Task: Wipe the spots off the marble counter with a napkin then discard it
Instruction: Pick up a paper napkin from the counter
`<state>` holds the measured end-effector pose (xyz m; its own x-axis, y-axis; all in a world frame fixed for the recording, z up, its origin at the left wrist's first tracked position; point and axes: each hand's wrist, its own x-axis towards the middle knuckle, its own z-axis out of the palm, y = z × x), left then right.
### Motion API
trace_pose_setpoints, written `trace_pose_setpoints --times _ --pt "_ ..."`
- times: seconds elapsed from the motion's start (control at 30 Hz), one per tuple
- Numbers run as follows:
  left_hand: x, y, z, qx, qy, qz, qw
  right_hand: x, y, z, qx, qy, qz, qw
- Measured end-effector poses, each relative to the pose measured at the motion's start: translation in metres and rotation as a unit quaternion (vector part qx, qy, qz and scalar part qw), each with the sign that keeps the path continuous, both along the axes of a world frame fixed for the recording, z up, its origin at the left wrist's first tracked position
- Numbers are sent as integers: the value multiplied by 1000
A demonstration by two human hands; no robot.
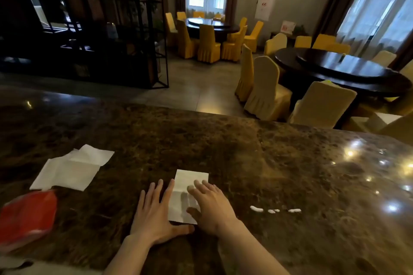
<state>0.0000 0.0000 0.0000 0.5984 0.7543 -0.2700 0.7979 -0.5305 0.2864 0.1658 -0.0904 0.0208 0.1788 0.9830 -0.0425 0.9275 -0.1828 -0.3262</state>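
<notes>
A folded white napkin point(190, 182) lies flat on the dark brown marble counter point(223, 147), near its front edge. My left hand point(156, 212) rests flat beside the napkin's left edge, fingers spread, thumb under its near edge. My right hand point(210, 205) lies palm down on the napkin's right half, fingers apart. Three small white spots point(274, 210) sit in a row on the marble just right of my right hand.
A second, unfolded white napkin point(71, 168) lies on the counter to the left. A red plastic packet point(26, 216) sits at the near left edge. Beyond the counter stand dark round tables point(344, 69) with yellow-covered chairs point(266, 89) and a black shelf point(89, 29).
</notes>
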Motion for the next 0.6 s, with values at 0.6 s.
trace_pose_setpoints --times 0.6 --pt "31 11 7 -38 1 -50 998 48 -31 27 206 296 -291 886"
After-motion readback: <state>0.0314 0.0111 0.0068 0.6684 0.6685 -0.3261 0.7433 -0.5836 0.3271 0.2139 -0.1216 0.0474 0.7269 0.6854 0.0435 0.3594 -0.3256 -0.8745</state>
